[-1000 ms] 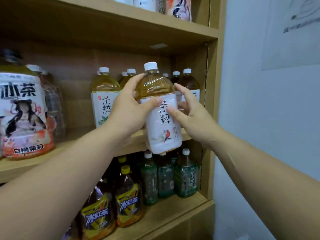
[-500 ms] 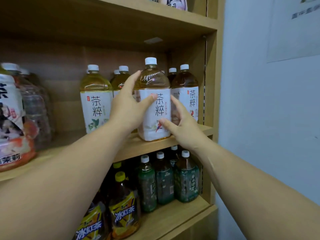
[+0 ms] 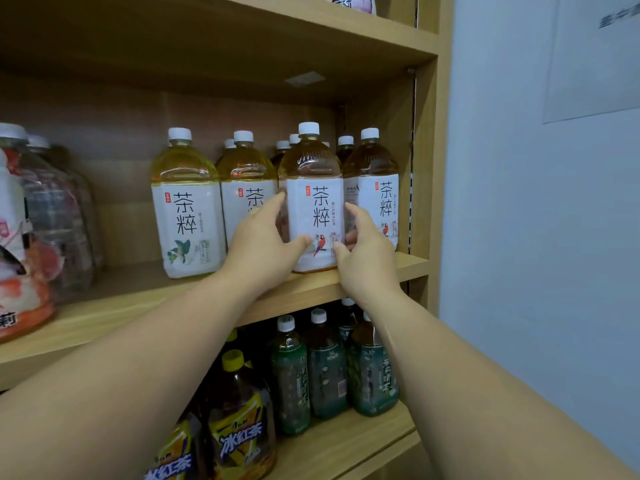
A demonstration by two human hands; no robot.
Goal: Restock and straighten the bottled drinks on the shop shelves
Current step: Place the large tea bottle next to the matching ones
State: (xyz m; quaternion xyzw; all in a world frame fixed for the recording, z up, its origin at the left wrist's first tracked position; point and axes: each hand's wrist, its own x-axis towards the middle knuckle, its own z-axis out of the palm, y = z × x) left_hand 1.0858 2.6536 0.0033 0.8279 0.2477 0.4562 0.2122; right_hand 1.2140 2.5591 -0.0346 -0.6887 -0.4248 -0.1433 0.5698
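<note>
At the centre of the frame a tea bottle (image 3: pixel 313 209) stands upright on the front edge of the middle shelf (image 3: pixel 138 306). It has a white cap, amber liquid and a white label with a red parrot facing forward. Both hands hold it low on the label. The left hand (image 3: pixel 263 244) wraps its left side, with the fingers reaching up along the label's edge and the thumb laid across the lower front. The right hand (image 3: pixel 363 258) cups its right side, with the thumb tip on the lower front corner and the fingers curled round between this bottle and its right neighbour (image 3: pixel 377 195), which carries the same parrot label and stands just beside it.

To the left stand two paler bottles (image 3: pixel 187 216) with like labels, one partly hidden by the left hand. More white caps show behind the front row. At the left edge of the frame stands a large bottle (image 3: pixel 20 244) with a pink and orange label.

On the lower shelf (image 3: pixel 346 441), green-labelled bottles (image 3: pixel 325 368) stand below the hands, and yellow-labelled bottles (image 3: pixel 239 427) stand to their left. A pale wall (image 3: pixel 536 237) fills the right of the frame, with a paper sheet (image 3: pixel 595 57) at the upper right.
</note>
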